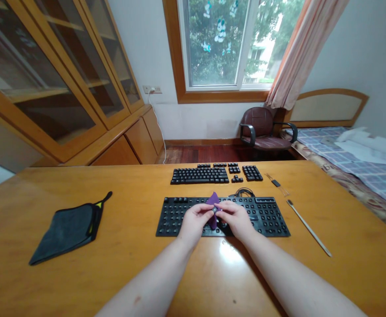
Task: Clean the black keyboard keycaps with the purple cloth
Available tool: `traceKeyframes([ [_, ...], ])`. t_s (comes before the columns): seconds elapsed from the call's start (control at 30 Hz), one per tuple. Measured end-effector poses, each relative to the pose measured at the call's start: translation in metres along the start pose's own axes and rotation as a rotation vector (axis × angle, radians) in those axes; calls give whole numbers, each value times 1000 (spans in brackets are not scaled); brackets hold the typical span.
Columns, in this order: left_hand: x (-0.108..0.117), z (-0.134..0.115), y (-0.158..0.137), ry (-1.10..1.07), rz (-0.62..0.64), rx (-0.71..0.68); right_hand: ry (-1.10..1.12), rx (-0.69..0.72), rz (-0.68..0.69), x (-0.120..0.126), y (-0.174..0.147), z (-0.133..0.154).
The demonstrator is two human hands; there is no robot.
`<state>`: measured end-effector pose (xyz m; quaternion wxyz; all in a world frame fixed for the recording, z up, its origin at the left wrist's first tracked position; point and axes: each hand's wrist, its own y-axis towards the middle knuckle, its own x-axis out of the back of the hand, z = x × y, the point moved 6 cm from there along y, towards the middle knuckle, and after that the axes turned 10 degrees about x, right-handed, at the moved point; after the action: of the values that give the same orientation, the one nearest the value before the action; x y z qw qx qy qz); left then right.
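Over the middle of a black keyboard (176,220) with most keycaps off, my left hand (194,220) and my right hand (235,219) meet. Both are closed, fingertips pinching a small purple cloth (214,199). A small pale piece shows between the fingertips; its kind is too small to make out. A few keycaps (179,200) are still on the keyboard's top left row. Behind it, the removed black keycaps (199,175) stand in keyboard order, with the number pad block (252,173) at the right.
A folded dark grey cloth (69,226) lies at the left of the wooden desk (130,281). To the right are a thin brush (310,229) and a wire keycap puller (275,182). A coiled black cable (244,192) sits behind the keyboard. Beyond the desk stands a chair (262,127).
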<state>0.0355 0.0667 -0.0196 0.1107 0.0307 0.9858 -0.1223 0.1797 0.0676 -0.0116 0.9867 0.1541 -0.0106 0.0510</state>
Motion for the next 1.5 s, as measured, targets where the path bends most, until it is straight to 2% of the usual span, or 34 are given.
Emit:
traceKeyframes([
  [0.17,0,2,0,-9,17,26,-82,75,-62,3,0,8],
  [0.37,-2,0,-3,-35,-12,50,-112,85,-133,5,0,13],
  [0.53,-5,-2,-4,-59,19,41,-99,84,-127,3,-2,12],
  [0.67,-4,-3,-3,-53,0,37,-99,135,-122,3,-2,15],
  [0.83,-3,-3,-3,42,-14,-16,-72,194,-38,-1,-1,15],
  [0.93,-4,-4,-5,140,-11,-97,-50,149,-38,-4,-2,9],
  [1.03,-4,-5,-7,176,-15,-134,66,57,-88,-5,-3,1],
  [1.13,-6,-8,-9,178,-11,-116,169,-27,-129,-6,-4,-4],
  [1.23,-6,-8,-9,156,-16,-83,176,-48,-154,-4,-2,-2],
  [1.5,-6,-4,-5,75,-35,-50,205,-109,-117,-5,0,-1],
])
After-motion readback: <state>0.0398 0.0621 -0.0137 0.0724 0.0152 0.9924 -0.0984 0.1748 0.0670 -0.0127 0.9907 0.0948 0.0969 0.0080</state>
